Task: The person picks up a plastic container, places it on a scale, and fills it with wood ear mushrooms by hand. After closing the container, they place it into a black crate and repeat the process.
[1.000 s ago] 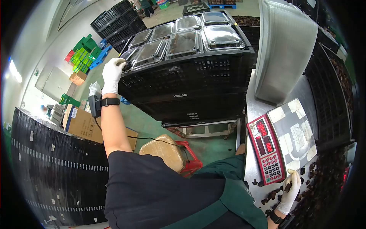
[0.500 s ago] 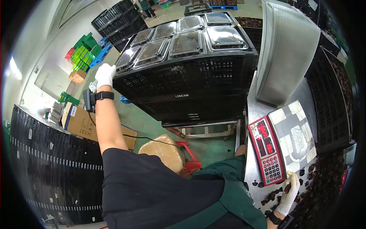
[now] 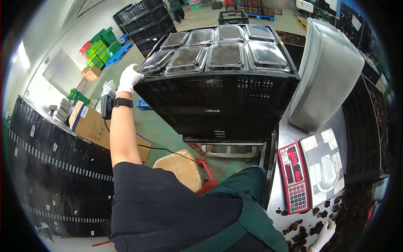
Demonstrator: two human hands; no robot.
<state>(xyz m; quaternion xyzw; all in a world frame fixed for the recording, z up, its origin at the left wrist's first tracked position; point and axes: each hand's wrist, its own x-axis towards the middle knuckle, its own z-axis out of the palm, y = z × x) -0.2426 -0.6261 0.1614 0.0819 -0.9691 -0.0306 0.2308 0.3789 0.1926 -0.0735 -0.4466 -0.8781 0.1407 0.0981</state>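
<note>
My left hand (image 3: 130,78), in a white glove, is closed on the near left corner of a black crate (image 3: 214,94). Clear lidded boxes (image 3: 226,56) with dark contents fill the crate's top in two rows. At the lower right my gloved right hand (image 3: 324,236) is low over the metal table, beside dark pieces (image 3: 299,236). Its fingers are curled together, and what they hold, if anything, is hidden. A red scale (image 3: 297,178) with a lit display and a taped flat plate (image 3: 323,166) lies just beyond that hand.
Nested clear trays (image 3: 327,75) stand behind the scale. A wrapped stool (image 3: 178,170) is under a black cable. Cardboard box (image 3: 94,128) and wrapped black stack (image 3: 54,176) are on the left. Farther back are stacked black crates (image 3: 145,25) and a person (image 3: 176,10).
The view has shifted, so the crate and scale sit differently in it. My right hand has moved from the scale's near edge down toward the dark pieces. My left hand stays at the crate corner.
</note>
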